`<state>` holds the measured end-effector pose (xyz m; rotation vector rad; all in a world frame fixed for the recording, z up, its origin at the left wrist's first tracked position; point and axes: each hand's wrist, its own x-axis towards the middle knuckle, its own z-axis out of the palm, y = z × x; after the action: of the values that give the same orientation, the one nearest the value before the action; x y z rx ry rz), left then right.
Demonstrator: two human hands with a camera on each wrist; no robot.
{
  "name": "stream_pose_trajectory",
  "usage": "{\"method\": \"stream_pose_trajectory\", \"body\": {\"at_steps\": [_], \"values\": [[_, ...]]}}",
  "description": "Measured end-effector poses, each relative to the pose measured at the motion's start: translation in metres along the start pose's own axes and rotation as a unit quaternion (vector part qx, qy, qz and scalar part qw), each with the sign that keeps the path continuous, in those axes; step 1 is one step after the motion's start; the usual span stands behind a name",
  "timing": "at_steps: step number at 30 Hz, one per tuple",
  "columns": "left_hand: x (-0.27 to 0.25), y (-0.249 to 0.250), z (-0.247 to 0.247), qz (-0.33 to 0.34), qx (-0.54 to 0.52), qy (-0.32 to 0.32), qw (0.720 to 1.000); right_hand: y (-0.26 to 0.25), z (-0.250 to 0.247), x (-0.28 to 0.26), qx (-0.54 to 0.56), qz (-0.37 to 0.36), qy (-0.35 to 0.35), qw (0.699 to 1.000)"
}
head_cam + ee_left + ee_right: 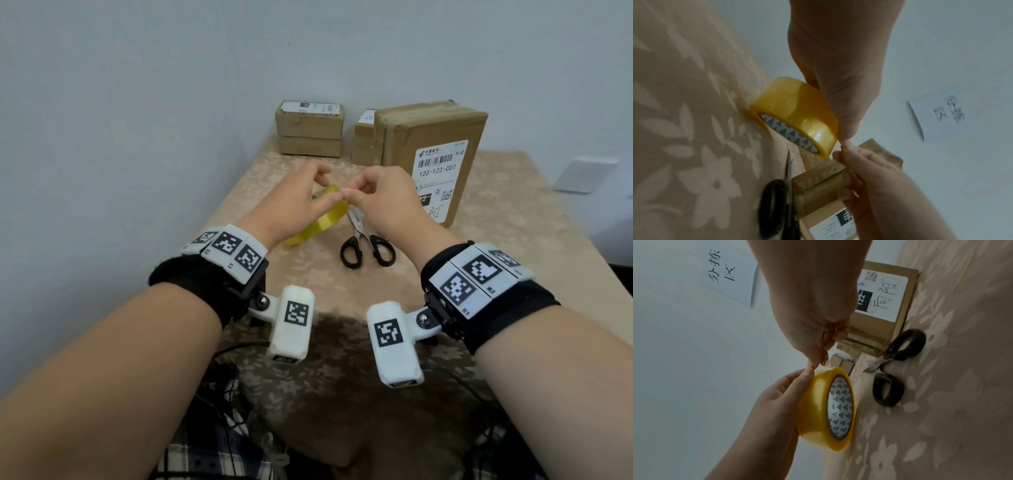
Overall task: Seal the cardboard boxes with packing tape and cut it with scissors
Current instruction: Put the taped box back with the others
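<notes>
Holding tape roll in left hand | right hand pinching its edge

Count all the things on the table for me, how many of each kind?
Boxes: 3, one small, one mostly hidden, one big
Tape roll: 1
Scissors: 1
Total: 5
</notes>
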<state>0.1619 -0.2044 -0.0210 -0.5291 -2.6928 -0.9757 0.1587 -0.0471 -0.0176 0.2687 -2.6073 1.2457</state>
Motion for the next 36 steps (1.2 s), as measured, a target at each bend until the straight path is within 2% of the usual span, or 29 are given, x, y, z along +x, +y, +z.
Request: {"method": "stream_pose_trajectory", "body": {"at_steps": [4,7,10,15,19,22,27,36], "values": [[0.001,-0.005,0.000,0.054,-0.008,0.000,0.999,-0.005,-0.004,-0.004,-0.060,-0.022,-0.008,0.998],[0.002,-0.006,0.006,0.039,-0.004,-0.005,0.999,-0.007,-0.011,-0.007,-0.059,-0.020,-0.010,0.998],[0.003,-0.004,0.008,0.044,-0.010,-0.011,0.999,-0.005,-0.019,-0.012,-0.003,0.003,-0.015,1.000],[-0.004,0.000,0.001,0.035,-0.109,-0.005,0.993,-0.005,-0.021,-0.018,0.043,0.012,-0.014,0.999],[-0.005,0.000,-0.003,0.039,-0.127,0.000,0.991,-0.005,-0.018,-0.020,0.055,0.010,-0.027,0.998],[-0.003,0.001,-0.003,0.036,-0.124,-0.010,0.992,-0.002,-0.022,-0.022,0.104,0.014,-0.033,0.994],[0.000,0.000,0.000,0.029,-0.125,-0.009,0.992,0.001,-0.021,-0.024,0.075,-0.056,-0.037,0.995],[0.003,0.000,0.005,-0.003,-0.080,-0.014,0.997,0.005,-0.019,-0.023,0.087,-0.047,-0.032,0.995]]}}
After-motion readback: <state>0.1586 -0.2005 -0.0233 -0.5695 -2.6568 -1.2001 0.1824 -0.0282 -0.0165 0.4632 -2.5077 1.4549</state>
